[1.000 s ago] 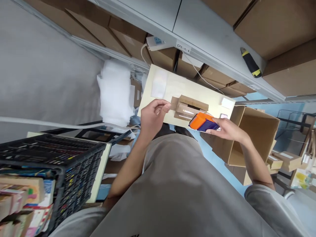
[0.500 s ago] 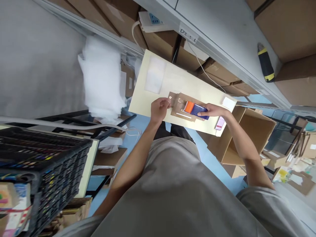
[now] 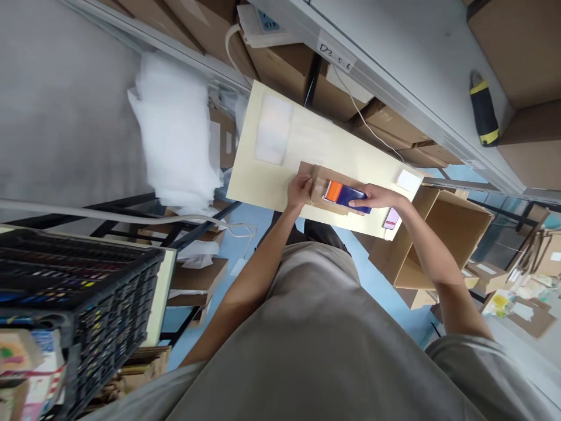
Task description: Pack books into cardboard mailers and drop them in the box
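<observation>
The brown box (image 3: 339,173) lies mid-table, on the near side of the table (image 3: 245,175). Taping looks part done: the top seems shut, with some shine like tape, but the left flap (image 3: 305,168) sticks out. The box is long and low. The right hand (image 3: 377,196) holds the orange and blue tape tool (image 3: 348,195) over it. The left hand's (image 3: 299,190) fingers are bunched by the flap; I cannot tell if they grip it.
</observation>
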{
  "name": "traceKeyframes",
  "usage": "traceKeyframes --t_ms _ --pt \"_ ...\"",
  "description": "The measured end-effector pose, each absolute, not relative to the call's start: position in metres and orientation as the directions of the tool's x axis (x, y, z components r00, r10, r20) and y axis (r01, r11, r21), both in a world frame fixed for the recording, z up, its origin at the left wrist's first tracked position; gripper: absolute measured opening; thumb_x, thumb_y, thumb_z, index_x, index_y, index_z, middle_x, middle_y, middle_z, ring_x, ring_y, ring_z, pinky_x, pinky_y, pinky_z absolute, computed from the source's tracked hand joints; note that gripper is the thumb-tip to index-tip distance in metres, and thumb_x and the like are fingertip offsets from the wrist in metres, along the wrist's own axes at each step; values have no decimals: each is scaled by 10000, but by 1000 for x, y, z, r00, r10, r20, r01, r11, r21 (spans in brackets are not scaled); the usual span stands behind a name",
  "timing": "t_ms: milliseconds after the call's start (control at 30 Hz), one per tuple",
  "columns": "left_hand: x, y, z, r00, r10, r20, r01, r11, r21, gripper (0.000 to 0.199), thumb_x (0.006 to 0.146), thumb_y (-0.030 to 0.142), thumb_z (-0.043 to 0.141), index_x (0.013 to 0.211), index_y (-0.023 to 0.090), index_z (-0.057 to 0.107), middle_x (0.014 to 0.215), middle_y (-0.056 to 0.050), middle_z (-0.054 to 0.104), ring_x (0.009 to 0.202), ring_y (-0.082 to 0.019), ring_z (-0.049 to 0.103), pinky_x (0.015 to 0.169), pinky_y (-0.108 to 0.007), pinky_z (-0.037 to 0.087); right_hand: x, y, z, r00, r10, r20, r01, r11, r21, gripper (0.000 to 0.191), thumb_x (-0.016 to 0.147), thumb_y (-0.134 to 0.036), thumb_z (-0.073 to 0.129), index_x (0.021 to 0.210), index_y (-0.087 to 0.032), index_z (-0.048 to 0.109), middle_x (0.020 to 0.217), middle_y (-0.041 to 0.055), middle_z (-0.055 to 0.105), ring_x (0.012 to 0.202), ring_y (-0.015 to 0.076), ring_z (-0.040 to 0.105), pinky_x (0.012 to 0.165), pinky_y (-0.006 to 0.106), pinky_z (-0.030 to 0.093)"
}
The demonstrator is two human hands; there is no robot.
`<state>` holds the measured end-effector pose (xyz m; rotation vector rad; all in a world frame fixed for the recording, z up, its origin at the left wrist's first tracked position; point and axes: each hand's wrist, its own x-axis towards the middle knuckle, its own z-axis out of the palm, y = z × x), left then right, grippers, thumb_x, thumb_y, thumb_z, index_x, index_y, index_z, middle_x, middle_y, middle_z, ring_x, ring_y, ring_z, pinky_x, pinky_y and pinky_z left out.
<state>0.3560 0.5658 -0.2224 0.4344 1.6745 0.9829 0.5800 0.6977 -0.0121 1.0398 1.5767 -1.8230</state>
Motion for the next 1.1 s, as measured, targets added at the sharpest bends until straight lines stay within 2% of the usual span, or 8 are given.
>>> traceKeyframes --t_ms 100,200,300,400,633,833,967,1100 --pt "358 551 -214 -388 761 -519 -44 547 836 538 975 461 757 1399 136 692 1372 -222 789 1272 -291 784 1112 -441 623 584 696 -15 -580 118 -806 782 -196 -591 617 904 -818 765 957 -210 672 754 4 734 681 170 668 691 317 558" --pt "352 538 -193 -159 953 -259 248 293 924 792 1008 481 716 1697 165 485 1783 -239 485 1669 -346 492 1352 -510 447 587 696 -18 -592 115 -798 776 -186 -602 616 911 -817 755 927 -206 682 756 23 752 690 178 674 716 321 567" --pt "347 545 -175 190 977 -99 470 -2 882 1240 876 553 894 1827 146 211 1921 -238 157 1807 -408 111 1465 -589 197 590 698 -23 -610 125 -782 771 -132 -623 611 910 -811 749 863 -205 691 724 36 763 697 190 676 715 320 545" --pt "347 568 -170 357 930 -91 586 -147 797 1419 810 639 944 1835 101 123 1917 -284 74 1800 -461 -14 1460 -675 55 594 701 -28 -624 119 -773 767 -101 -634 607 911 -800 744 821 -201 712 718 39 772 687 190 678 706 319 527" --pt "350 587 -177 419 896 -149 671 -194 716 1156 999 594 728 1816 6 160 1875 -338 211 1794 -487 67 1449 -704 29 596 699 -40 -612 118 -782 775 -108 -622 542 923 -723 807 897 -183 757 777 40 797 706 180 690 731 307 537" --pt "346 585 -177 428 878 -216 730 -194 656 1179 956 469 805 1801 -38 158 1845 -376 248 1775 -515 159 1452 -687 91 607 701 -29 -560 53 -827 815 -143 -562 609 883 -773 826 1047 -188 783 824 53 821 739 202 727 777 330 569" --pt "346 587 -175 430 869 -243 758 -201 621 1265 900 459 888 1789 -63 154 1839 -399 228 1767 -529 175 1455 -673 101 670 706 3 -488 48 -872 863 -121 -490 769 796 -944 757 936 -188 790 815 75 812 754 221 713 784 350 553" --pt "347 589 -172 412 872 -264 759 -169 628 1339 889 572 904 1789 -62 142 1838 -406 217 1760 -545 174 1448 -694 106 741 710 29 -405 103 -908 913 -11 -408 797 747 -1018 717 762 -221 728 750 41 733 729 221 633 727 351 487"
